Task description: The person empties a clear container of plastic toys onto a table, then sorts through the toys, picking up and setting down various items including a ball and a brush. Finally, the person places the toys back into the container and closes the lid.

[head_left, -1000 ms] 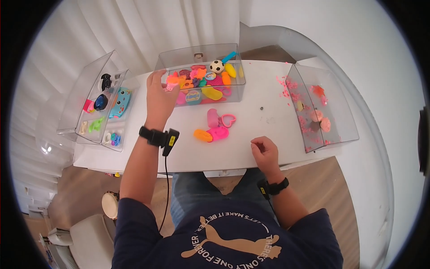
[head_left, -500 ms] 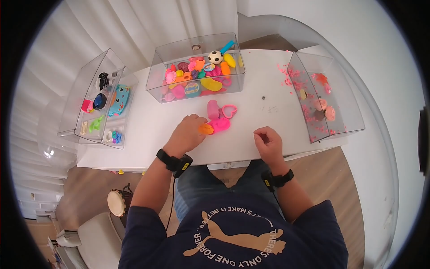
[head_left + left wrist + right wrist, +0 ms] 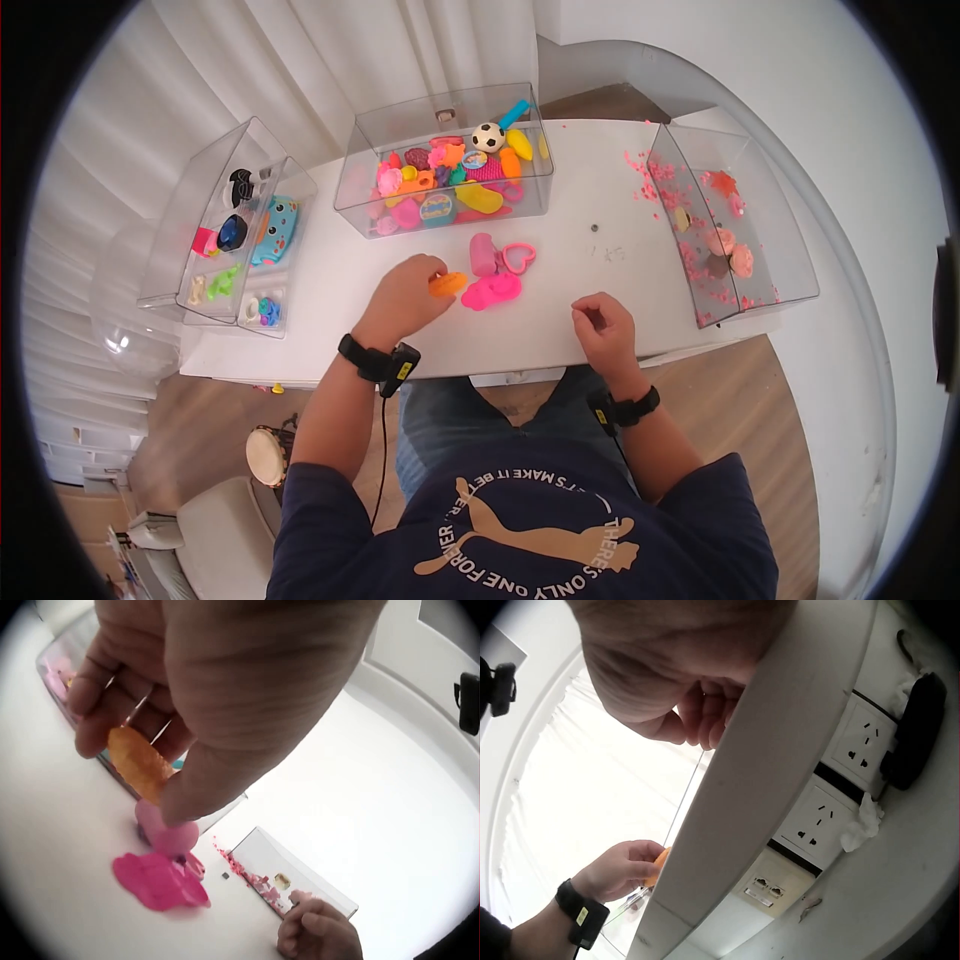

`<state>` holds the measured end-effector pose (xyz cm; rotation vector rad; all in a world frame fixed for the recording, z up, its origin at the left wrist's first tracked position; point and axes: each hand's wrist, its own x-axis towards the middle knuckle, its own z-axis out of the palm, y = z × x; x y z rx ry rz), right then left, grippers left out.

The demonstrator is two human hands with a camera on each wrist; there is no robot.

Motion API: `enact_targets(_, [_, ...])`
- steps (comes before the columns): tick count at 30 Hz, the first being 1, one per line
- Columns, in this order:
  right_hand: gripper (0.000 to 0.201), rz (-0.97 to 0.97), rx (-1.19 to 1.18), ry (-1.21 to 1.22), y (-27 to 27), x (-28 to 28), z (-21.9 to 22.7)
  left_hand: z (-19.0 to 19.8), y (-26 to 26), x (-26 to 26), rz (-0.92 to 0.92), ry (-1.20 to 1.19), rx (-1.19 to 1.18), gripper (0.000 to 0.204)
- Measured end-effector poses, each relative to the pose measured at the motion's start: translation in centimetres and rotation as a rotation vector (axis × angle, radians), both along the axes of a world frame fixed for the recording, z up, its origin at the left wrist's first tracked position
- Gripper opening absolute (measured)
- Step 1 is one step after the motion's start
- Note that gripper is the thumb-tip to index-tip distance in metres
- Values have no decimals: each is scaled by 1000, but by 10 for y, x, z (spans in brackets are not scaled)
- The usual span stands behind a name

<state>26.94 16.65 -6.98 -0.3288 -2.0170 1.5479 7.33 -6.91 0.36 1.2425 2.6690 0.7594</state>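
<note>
My left hand (image 3: 402,298) pinches an orange oval toy piece (image 3: 447,285) between thumb and fingers, over the white table. In the left wrist view the orange piece (image 3: 139,761) looks elongated, with one end behind the thumb. Just right of this hand lie a bright pink toy mould (image 3: 492,291), a lighter pink rounded piece (image 3: 483,256) and a pink heart-shaped ring (image 3: 519,245). My right hand (image 3: 607,330) rests by the table's front edge, fingers loosely curled and holding nothing.
A clear bin (image 3: 350,208) full of colourful toys stands at the back. Another clear bin (image 3: 160,250) with small toys is at left. The right-hand clear bin (image 3: 770,280) has pink bits in and beside it. A small dark object (image 3: 595,228) lies on the table (image 3: 570,200).
My left hand has come from the back bin down to the pink pieces, grasped the orange piece and drawn it slightly left, away from the pink mould. The right hand has stayed nearly still.
</note>
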Motion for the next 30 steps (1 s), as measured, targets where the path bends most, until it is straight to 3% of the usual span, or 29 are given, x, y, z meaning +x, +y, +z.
enact_targets(6, [6,4,-36,1,1,-1,-6,33,2,-44,92,148,178,36])
enact_targets(12, [6,31,-10,11,1,0,-5,73,13,-90,425,285,411,43])
enact_targets(15, [5,24,-6,8,0,0,-3,69,9,-84,418,284,402,45])
enact_targets(21, [6,14,-21,21,-2,0,-1,18,4,-44,195,88,69,42])
enact_targets(23, [6,20,-29,16,-2,0,-1,-1,10,-23,133,22,57,46])
enact_targets(30, [6,17,-38,29,-1,0,-2,-5,40,29,88,40,-179,54])
